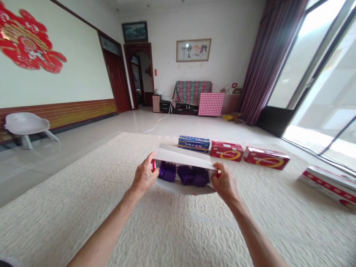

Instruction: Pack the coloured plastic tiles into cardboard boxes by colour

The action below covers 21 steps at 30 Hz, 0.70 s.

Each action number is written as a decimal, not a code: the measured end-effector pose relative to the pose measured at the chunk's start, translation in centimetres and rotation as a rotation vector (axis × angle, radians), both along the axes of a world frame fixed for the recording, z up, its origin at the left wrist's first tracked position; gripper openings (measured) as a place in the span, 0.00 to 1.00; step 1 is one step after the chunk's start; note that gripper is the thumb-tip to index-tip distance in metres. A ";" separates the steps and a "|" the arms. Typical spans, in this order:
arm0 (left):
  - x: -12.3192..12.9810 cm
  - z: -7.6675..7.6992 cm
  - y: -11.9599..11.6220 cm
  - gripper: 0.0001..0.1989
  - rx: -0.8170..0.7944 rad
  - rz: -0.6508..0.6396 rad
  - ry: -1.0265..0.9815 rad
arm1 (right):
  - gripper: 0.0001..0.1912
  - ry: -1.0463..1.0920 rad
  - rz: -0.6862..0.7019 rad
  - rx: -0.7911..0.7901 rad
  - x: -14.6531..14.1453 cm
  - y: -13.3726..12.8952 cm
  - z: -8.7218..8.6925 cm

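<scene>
A cardboard box (185,157) with a pale inside is held between my two hands, its mouth partly open toward me. Purple knobbly pieces (193,175) lie inside; what they are I cannot make out. My left hand (146,172) grips the box's left end, thumb at the opening, where a bit of red shows. At the right end my right hand (224,181) pinches the side by a red edge. The upper flap slants over the contents, and the lower flap bows outward. Just behind the box stands a blue box (194,143) with printed lettering.
Two red boxes (227,151) stand in line right of the blue one. Farther right lies a red and white box (329,185). All rest on a cream quilted mat (178,230). A white chair (27,124) is at left, and a white cable (158,120) crosses the floor.
</scene>
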<state>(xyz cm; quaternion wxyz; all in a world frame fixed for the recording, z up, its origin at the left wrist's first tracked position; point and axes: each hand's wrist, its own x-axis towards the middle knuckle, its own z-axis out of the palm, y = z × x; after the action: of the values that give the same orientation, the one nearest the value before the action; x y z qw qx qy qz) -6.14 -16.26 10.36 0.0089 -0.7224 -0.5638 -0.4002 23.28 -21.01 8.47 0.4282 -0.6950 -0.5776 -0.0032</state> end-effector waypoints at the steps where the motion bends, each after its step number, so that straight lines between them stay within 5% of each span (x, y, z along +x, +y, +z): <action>1: 0.1 0.0 0.3 0.32 -0.026 0.013 0.007 | 0.18 -0.008 0.001 0.037 -0.1 0.2 0.2; 15: 1.2 -1.1 5.9 0.31 -0.020 0.325 0.036 | 0.18 -0.014 0.072 0.223 -1.9 4.3 -0.6; 21: 0.5 -1.8 8.8 0.31 0.219 0.358 -0.162 | 0.19 -0.036 0.084 0.434 -2.9 6.7 -1.0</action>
<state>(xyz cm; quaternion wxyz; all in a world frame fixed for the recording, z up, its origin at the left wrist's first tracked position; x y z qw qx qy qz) -5.63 -7.45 8.54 0.1128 -0.5710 -0.6349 -0.5081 20.34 -14.27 7.49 0.5573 -0.5617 -0.5992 -0.1220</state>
